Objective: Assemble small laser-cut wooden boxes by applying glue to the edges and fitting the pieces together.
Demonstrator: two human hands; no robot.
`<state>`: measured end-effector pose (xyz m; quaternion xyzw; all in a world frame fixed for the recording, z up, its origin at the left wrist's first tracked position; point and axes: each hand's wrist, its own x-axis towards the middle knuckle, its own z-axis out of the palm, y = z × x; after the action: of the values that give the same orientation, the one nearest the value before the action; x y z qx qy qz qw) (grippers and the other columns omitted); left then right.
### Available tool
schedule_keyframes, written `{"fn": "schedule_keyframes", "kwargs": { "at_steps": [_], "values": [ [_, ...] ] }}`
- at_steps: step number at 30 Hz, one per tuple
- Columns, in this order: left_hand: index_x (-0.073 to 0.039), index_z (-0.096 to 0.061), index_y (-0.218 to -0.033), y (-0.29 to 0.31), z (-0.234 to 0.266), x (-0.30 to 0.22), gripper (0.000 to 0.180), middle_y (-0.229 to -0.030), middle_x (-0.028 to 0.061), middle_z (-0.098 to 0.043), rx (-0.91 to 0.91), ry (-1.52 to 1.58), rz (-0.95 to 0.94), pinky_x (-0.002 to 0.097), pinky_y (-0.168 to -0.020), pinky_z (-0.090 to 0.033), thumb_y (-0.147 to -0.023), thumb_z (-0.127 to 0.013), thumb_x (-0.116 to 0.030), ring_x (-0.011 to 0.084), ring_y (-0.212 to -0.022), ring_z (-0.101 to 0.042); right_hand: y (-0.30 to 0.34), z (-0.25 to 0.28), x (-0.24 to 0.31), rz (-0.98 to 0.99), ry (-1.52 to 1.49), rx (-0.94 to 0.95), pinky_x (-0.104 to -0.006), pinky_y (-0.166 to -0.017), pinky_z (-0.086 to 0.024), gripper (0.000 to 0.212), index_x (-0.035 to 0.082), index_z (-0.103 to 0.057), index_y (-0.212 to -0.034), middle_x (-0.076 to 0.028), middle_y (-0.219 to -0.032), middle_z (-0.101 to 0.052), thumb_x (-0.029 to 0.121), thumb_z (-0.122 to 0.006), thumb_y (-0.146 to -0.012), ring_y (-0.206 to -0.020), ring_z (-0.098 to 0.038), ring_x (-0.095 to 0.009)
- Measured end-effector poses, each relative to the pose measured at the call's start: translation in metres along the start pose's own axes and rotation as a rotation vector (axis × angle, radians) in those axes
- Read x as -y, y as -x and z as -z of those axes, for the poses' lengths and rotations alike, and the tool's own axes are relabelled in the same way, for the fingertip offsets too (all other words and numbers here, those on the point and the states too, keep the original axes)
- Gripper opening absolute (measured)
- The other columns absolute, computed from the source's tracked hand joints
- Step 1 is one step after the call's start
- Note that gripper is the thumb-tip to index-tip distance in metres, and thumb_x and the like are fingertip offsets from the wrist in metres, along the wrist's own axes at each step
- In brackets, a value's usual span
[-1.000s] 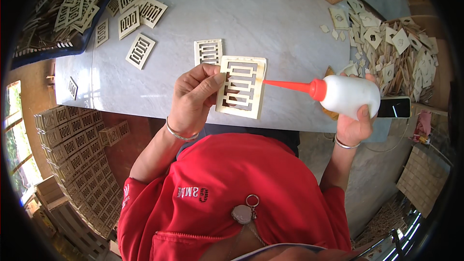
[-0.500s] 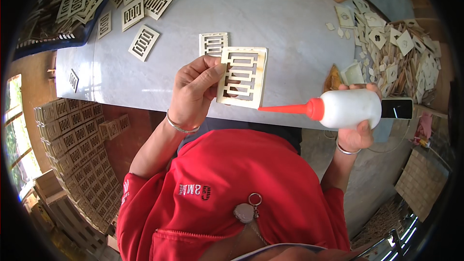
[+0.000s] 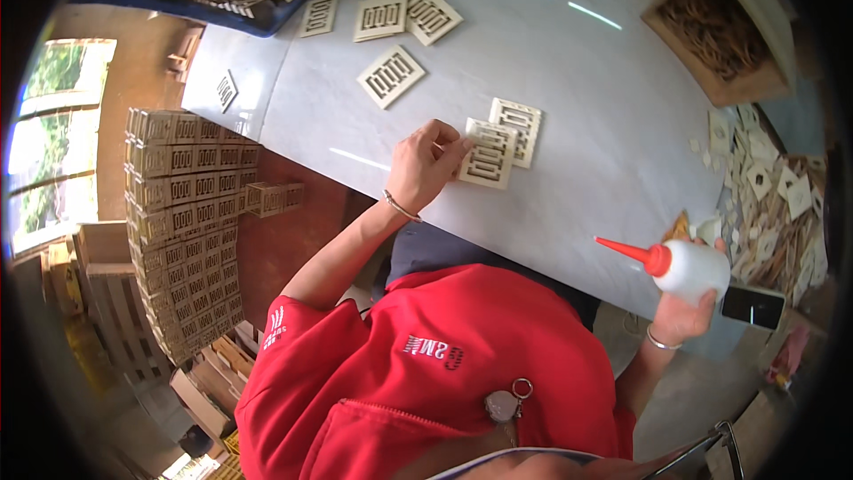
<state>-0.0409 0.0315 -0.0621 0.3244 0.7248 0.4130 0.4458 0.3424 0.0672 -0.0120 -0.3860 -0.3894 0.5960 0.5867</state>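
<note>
My left hand pinches the left edge of a pale slotted wooden panel. That panel is low over the table, or lying on it, and partly covers a second slotted panel; whether the two touch is hard to tell. In my right hand, off the table's front edge, is a white squeeze bottle. Its long red nozzle points left, well apart from the panels.
More slotted panels lie loose on the grey table. A blue crate of panels stands far left, a wooden box of brown rings far right. Wood scraps and a phone are at right, stacked slotted blocks at left.
My left hand has lowered the panel from in front of me onto or just over the other panel. The bottle's nozzle has come away from the panel's edge. The view has turned.
</note>
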Motion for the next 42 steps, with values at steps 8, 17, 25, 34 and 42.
{"fn": "schedule_keyframes", "kwargs": {
  "at_steps": [8, 17, 25, 34, 42],
  "values": [
    [-0.004, -0.060, -0.088, -0.066, 0.085, -0.001, 0.027, -0.078, 0.0091, -0.056, -0.447, -0.939, -0.898, 0.0372, -0.064, -0.048, -0.075, -0.072, -0.024, 0.0287, -0.075, -0.055, -0.008, 0.005, -0.012, -0.017, -0.027, -0.035, -0.0463, -0.103, -0.033, 0.073, -0.001, -0.030, -0.137, -0.020, -0.123, -0.049, 0.039, -0.055, -0.082, -0.117, -0.048, -0.034],
    [0.000, -0.064, -0.088, -0.051, 0.097, -0.026, 0.015, -0.074, 0.0107, -0.067, -0.452, -0.449, -0.456, 0.0285, -0.062, -0.049, -0.087, -0.057, -0.013, 0.0213, -0.065, -0.063, -0.007, -0.005, -0.007, -0.035, -0.043, -0.048, -0.0473, -0.105, -0.031, 0.074, -0.001, -0.029, -0.138, -0.020, -0.125, -0.049, 0.038, -0.057, -0.082, -0.117, -0.047, -0.037],
    [0.007, -0.060, -0.094, 0.014, 0.032, -0.057, 0.021, -0.074, 0.0054, -0.063, 0.110, 0.311, -0.101, 0.0209, -0.049, -0.043, -0.091, -0.060, -0.013, 0.0063, -0.057, -0.052, -0.016, -0.038, -0.007, 0.018, 0.013, -0.009, -0.0496, -0.101, -0.036, 0.080, -0.002, -0.027, -0.138, -0.023, -0.122, -0.050, 0.040, -0.062, -0.079, -0.114, -0.049, -0.040],
    [0.006, -0.058, -0.094, 0.050, -0.019, -0.075, 0.013, -0.072, 0.0058, -0.062, 0.422, 0.349, -0.086, 0.0211, -0.046, -0.044, -0.090, -0.059, -0.006, 0.0052, -0.056, -0.053, -0.025, -0.077, 0.016, 0.269, 0.325, 0.153, -0.0530, -0.099, -0.038, 0.077, -0.004, -0.034, -0.133, -0.023, -0.116, -0.053, 0.038, -0.066, -0.077, -0.109, -0.052, -0.041],
    [0.006, -0.058, -0.094, 0.055, -0.027, -0.076, 0.014, -0.073, 0.0052, -0.063, 0.451, 0.316, -0.086, 0.0199, -0.047, -0.045, -0.089, -0.060, -0.007, 0.0047, -0.057, -0.054, -0.029, -0.078, 0.017, 0.281, 0.307, 0.175, -0.0505, -0.090, -0.048, 0.074, -0.001, -0.035, -0.130, -0.022, -0.111, -0.055, 0.029, -0.073, -0.074, -0.101, -0.059, -0.039]
  ]
}}
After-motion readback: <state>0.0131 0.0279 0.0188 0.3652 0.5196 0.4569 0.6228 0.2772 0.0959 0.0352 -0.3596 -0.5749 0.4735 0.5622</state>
